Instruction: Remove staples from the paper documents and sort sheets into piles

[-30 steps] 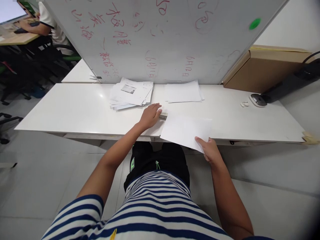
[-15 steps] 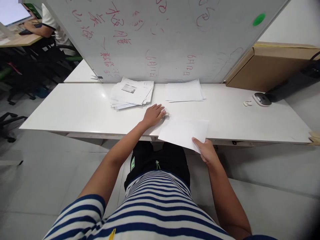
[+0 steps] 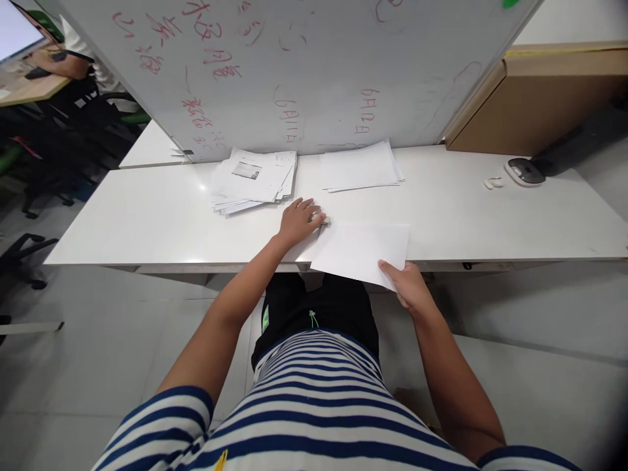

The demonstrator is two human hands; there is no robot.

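Compared with a second ago, your left hand (image 3: 300,222) now covers more of the small pale object (image 3: 326,223) at the middle of the frame; only its right end shows beyond your fingertips. Your left fingers are slightly spread and bent over it, and you cannot tell from here whether they grip it. Your right hand (image 3: 411,286) keeps its pinch, thumb on top, on the lower right corner of the white paper (image 3: 360,252), which spans the desk's front edge just right of centre. Your view has shifted too: the green disc (image 3: 510,2) at the upper right, whole earlier, is now cut by the top border.

You have two piles on the white desk (image 3: 466,216): a messy left stack (image 3: 255,176), its top page bearing one grey printed picture, and a neater right stack (image 3: 360,167). The sheets in each cannot be counted.

Behind both piles, one whiteboard (image 3: 324,72) with red writing blocks your view across the upper middle. At the upper right stands one cardboard box (image 3: 540,108); below it lie one mouse (image 3: 524,172) and a small white item (image 3: 493,183). At the upper left, you see part of another person's arm (image 3: 76,65) near a monitor (image 3: 17,33).
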